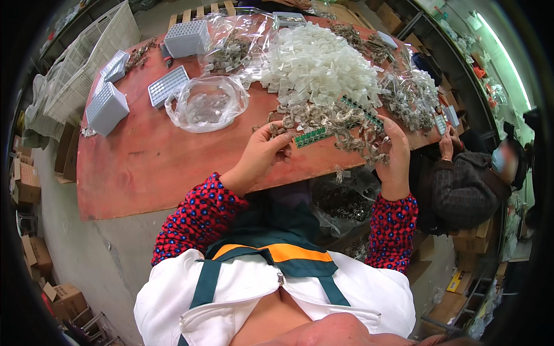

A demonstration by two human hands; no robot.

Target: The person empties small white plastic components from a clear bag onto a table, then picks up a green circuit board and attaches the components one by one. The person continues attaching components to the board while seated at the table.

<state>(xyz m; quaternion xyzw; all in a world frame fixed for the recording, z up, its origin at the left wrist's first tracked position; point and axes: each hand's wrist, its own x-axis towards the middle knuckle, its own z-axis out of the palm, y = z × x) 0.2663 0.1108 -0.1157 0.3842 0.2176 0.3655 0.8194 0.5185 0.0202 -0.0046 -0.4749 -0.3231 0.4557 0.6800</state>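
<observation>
**Green strip between two hands**

The left hand point(262, 155) pinches one end of a small green circuit strip point(310, 138) between thumb and fingertips point(276, 134), at the near edge of the red table point(144, 167). The right hand point(395, 153) rests curled over a heap of small metal parts point(340, 121) (whether it grips anything I cannot tell). Beyond lies a pile of white plastic pieces point(317, 63).
</observation>
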